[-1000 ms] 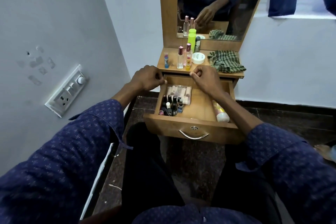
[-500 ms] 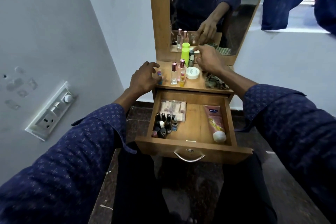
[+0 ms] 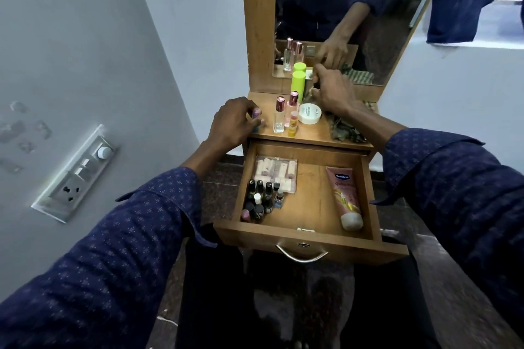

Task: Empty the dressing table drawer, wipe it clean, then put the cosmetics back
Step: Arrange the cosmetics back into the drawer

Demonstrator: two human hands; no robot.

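The pink squeeze tube with a white cap (image 3: 344, 197), lying along the right side of the open wooden drawer (image 3: 312, 238), carries a dark blue badge near its upper end reading "Vaseline"; the gold lettering just under the badge is too blurred to make out. The round white jar (image 3: 309, 113), near the middle of the wooden dressing-table shelf (image 3: 312, 136), bears small dark print on its lid, but it is too small to read.

Both hands (image 3: 334, 93) over cosmetics shelf (image 3: 312, 136)
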